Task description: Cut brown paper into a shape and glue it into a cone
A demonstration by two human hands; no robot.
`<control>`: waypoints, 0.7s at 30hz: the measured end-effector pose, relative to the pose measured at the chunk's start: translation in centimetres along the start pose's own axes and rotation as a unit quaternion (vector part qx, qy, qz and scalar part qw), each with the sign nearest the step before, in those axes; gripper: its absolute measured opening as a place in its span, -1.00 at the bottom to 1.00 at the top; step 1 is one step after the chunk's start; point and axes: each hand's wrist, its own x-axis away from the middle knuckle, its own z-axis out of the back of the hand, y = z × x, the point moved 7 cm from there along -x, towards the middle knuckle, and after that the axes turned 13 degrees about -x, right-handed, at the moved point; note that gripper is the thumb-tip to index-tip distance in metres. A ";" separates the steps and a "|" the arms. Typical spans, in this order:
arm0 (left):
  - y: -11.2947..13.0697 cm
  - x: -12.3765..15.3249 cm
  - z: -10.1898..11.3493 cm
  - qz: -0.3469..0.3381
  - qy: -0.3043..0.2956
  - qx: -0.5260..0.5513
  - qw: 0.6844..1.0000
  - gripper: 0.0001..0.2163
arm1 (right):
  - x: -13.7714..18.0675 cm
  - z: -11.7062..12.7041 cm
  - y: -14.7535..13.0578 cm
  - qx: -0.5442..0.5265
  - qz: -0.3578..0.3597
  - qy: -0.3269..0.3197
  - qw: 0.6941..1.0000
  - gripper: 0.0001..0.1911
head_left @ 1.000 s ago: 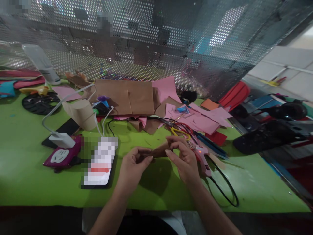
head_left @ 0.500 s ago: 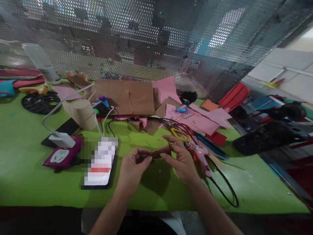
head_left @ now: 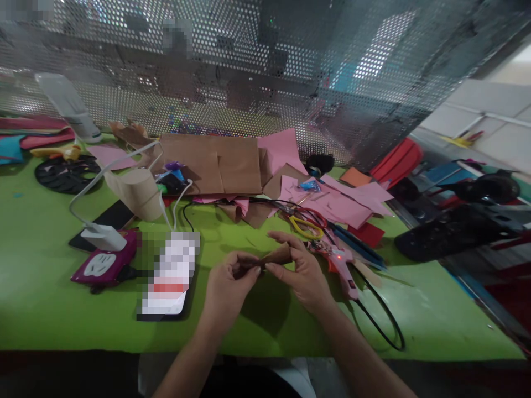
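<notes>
A small piece of brown paper (head_left: 279,255) is held between my two hands, a little above the green table (head_left: 265,337). My left hand (head_left: 229,279) pinches its left end, thumb pressed against the fingers. At the other end, my right hand (head_left: 302,272) grips it between thumb and fingers, the index finger raised along the far side. Parts of the paper are hidden behind the fingers. Just right of my right hand lies a pink glue gun (head_left: 343,271) with a lit red light. Left of my left hand lies a phone (head_left: 172,276) with its screen on.
A purple power socket (head_left: 105,262) with a white charger (head_left: 103,237) sits at left. Behind my hands are a brown paper bag (head_left: 224,163), pink paper sheets (head_left: 327,202) and yellow-handled scissors (head_left: 306,228). The glue gun's black cord (head_left: 385,323) loops at right.
My right hand has shifted slightly left, bringing its thumb closer to my left hand's fingertips. The brown paper between them looks more bent or tilted. Things on the table have stayed in place.
</notes>
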 end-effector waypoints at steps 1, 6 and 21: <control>0.0 0.0 0.0 0.001 0.000 -0.001 1.000 -0.89 | 0.0 0.0 0.0 -0.001 -0.002 0.002 1.000 -0.94; -0.2 -0.1 0.0 0.008 0.004 -0.008 1.000 -0.89 | 0.2 0.1 0.0 0.002 0.002 0.016 1.000 -0.93; -1.0 -0.1 0.3 0.046 -0.001 0.035 0.998 -0.82 | 0.2 1.9 0.8 -0.043 -0.013 0.062 0.997 -0.89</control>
